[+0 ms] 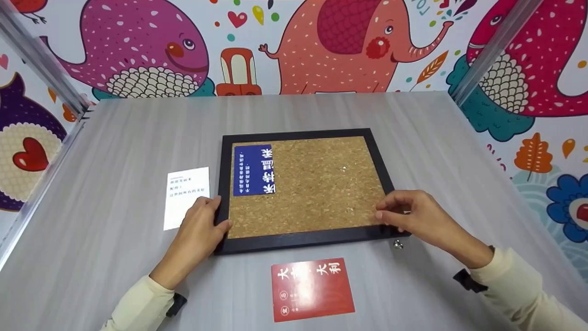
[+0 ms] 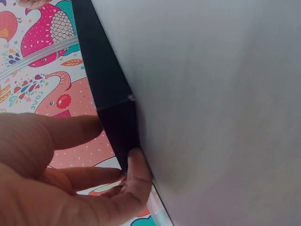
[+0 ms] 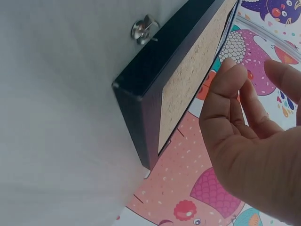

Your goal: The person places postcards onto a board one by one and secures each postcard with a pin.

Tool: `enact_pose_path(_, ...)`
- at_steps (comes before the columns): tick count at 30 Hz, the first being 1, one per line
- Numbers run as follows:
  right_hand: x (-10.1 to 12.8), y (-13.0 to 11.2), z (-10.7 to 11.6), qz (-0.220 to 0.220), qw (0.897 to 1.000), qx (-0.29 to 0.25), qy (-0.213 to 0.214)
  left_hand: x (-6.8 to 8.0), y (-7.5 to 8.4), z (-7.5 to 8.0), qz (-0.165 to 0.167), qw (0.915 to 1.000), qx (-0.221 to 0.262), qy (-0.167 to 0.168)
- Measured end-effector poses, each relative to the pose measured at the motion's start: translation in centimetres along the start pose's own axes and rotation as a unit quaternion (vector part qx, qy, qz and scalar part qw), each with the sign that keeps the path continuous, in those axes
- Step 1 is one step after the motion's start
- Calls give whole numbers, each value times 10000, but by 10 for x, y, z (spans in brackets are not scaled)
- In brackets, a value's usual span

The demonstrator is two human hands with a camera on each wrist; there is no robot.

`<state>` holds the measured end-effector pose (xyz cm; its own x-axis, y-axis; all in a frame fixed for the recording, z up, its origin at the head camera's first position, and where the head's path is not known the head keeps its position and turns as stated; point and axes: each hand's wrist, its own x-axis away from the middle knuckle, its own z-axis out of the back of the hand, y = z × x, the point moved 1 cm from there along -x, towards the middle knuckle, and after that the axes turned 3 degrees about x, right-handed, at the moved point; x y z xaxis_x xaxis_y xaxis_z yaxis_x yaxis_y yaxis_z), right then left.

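A black-framed cork board (image 1: 317,184) lies flat on the table. My left hand (image 1: 195,225) grips its left edge near the front corner, the thumb on the frame's top; in the left wrist view the fingers (image 2: 136,179) bend against the frame's side. Above the front right corner hovers my right hand (image 1: 415,216), fingers loosely bent with nothing seen between them; the right wrist view shows it apart from the frame (image 3: 155,61). A blue card (image 1: 252,170) with white characters lies on the cork's left part. Tiny bright spots on the cork's right are too small to identify.
Silver thumbtacks (image 1: 398,244) lie on the table by the board's front right corner. A white card (image 1: 183,184) is left of the board, beside my left hand. In front lies a red card (image 1: 312,289). Cartoon-printed walls (image 1: 340,69) bound the table's back and sides.
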<state>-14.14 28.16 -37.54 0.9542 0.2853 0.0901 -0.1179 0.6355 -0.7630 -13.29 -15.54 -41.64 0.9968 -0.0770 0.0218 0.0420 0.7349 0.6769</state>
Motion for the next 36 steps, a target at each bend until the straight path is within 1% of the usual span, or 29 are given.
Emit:
enact_pose_path(6,5,2,1,134,9992,364,87,0,0,0,3,10000,-19,13)
enact_pose_path(11,9,2,1,330,9974,626,142,-1,-1,-1,-14,10000,-13,41)
enact_pose_path(13,10,1,1,475,9961,725,141,0,-1,-1,3,10000,-11,33)
enact_pose_path(18,14,1,-1,668,9932,953,55,0,-1,-1,42,10000,-8,9)
enact_pose_path(22,16,3,-1,733,9910,1109,-138,0,-1,-1,46,10000,4,-11)
enact_pose_path(29,21,4,-1,770,9798,1785,-460,-1,-1,-1,-46,10000,-18,59)
enact_pose_path(36,25,6,-4,723,9698,2275,-499,-1,-2,-1,8,10000,4,52)
